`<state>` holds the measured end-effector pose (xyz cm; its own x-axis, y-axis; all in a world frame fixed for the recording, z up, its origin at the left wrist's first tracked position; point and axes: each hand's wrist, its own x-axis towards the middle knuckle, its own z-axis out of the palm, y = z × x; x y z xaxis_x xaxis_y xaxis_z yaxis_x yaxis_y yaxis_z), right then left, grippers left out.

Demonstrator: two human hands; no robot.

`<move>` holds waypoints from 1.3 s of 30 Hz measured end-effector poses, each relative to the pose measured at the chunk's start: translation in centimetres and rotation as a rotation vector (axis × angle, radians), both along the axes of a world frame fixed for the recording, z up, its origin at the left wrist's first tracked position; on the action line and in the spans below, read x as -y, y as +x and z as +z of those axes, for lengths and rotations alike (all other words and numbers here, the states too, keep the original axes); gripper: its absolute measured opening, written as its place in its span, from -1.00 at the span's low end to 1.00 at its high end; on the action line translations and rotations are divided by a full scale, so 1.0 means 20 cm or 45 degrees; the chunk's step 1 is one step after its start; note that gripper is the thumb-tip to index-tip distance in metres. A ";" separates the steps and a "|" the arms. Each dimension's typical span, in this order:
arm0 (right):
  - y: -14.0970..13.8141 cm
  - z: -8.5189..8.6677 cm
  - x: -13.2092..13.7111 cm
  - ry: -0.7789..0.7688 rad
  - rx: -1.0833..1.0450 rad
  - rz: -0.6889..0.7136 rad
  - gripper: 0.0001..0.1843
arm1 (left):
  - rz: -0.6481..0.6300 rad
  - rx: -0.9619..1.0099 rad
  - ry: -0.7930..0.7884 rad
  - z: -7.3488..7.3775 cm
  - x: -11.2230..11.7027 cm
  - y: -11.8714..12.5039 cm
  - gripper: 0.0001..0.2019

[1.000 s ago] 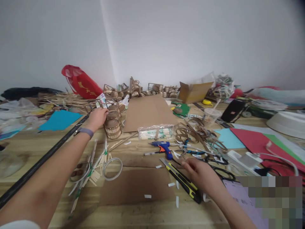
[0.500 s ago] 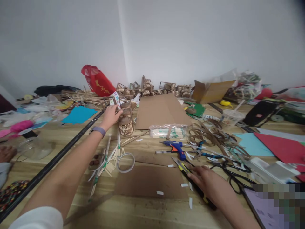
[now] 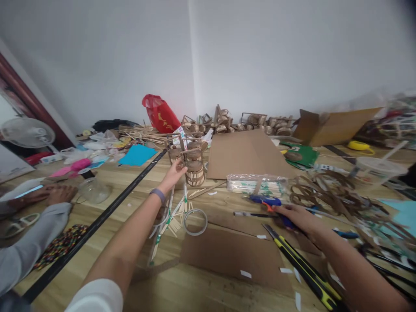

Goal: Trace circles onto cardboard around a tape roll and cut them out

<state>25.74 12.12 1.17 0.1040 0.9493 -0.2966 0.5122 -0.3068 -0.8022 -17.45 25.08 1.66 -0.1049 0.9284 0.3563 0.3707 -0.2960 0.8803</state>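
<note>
While the left hand (image 3: 174, 174) closes its fingers (image 3: 181, 167) on the stick-and-cardboard model (image 3: 195, 168) standing on the counter (image 3: 208, 299), the right hand (image 3: 294, 216) grips the blue glue gun (image 3: 267, 201). Its body juts left from those fingers.

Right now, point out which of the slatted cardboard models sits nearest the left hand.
The stick-framed model standing alone by the left hand, beside the flat cardboard sheet; the other models are heaped along the back wall.
</note>
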 end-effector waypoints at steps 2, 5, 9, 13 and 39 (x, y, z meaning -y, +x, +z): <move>-0.01 0.03 0.05 0.081 -0.291 -0.020 -0.57 | -0.088 0.029 -0.034 -0.03 -0.02 -0.01 -0.61; -0.09 0.11 0.10 0.194 -0.616 0.010 -0.49 | -0.202 0.063 -0.068 -0.05 -0.06 -0.02 -0.61; -0.26 0.20 0.08 0.206 -0.755 0.145 -0.46 | -0.309 0.106 -0.073 -0.06 -0.10 -0.01 -0.61; -0.44 0.23 -0.02 0.188 -0.714 0.271 -0.42 | -0.365 0.134 -0.082 -0.07 -0.11 -0.02 -0.62; -0.88 0.03 -0.45 0.350 -0.152 0.404 -0.74 | -0.280 0.184 -0.164 -0.08 -0.08 0.09 -0.62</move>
